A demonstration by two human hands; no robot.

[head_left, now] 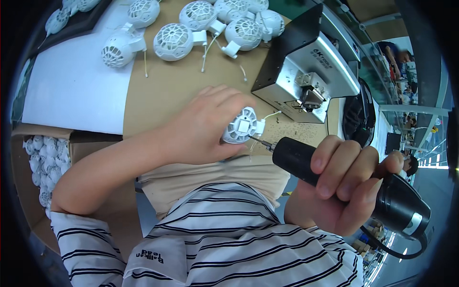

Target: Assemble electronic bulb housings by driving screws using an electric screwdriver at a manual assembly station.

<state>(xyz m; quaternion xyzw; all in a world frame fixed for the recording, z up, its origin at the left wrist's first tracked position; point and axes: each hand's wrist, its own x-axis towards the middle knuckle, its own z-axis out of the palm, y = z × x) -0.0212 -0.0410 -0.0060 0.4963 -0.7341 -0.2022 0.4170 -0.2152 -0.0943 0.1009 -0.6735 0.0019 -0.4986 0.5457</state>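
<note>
My left hand (213,122) is closed around a round white plastic housing (243,125) with a slotted, spoked face and a short side stem. A thin pale wire with a small connector trails from the stem. My right hand (342,184) grips a black electric screwdriver (296,158), its fingers wrapped round the barrel. The driver lies tilted, its bit (260,141) pointing left and reaching the lower right rim of the housing. Whether a screw sits under the tip is too small to tell.
Several similar white housings (174,42) with wires lie at the back of the brown table surface (158,103). A metal screw feeder (306,76) stands at the back right, with small dark screws scattered before it. At left, a cardboard box (28,191) holds many small white parts (48,162).
</note>
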